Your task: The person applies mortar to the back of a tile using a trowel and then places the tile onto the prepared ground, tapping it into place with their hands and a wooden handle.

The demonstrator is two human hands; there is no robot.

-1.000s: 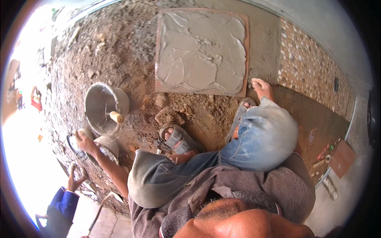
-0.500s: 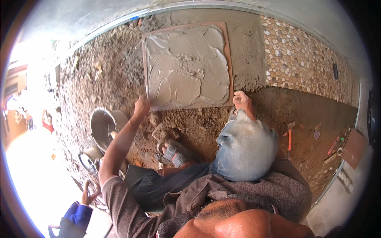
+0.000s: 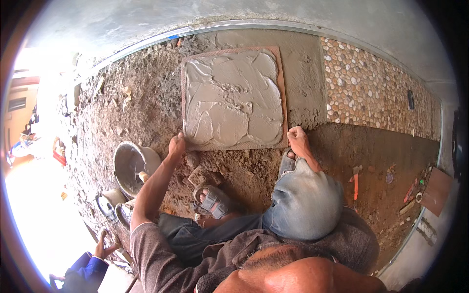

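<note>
A square reddish tile (image 3: pixel 284 100) lies on the ground, its upper face covered in wet grey mortar (image 3: pixel 229 97). My left hand (image 3: pixel 177 143) is closed on its near left corner. My right hand (image 3: pixel 297 138) is closed on its near right corner. A grey bucket (image 3: pixel 128 173) with a wooden-handled tool (image 3: pixel 143 177) inside stands left of my left arm. My sandaled foot (image 3: pixel 214 202) rests on the dirt below the tile.
A pebble-patterned tiled strip (image 3: pixel 366 83) lies right of wet screed (image 3: pixel 305 73). A wall (image 3: pixel 234 10) runs behind. Smaller buckets (image 3: pixel 110 200) stand at left, near a co-worker's hand (image 3: pixel 103 250). An orange-handled tool (image 3: pixel 355 188) and a loose tile (image 3: pixel 437 190) lie at right.
My left hand has moved from the buckets to the tile's left corner. My right hand has closed on its right corner. The view has shifted, showing more wall.
</note>
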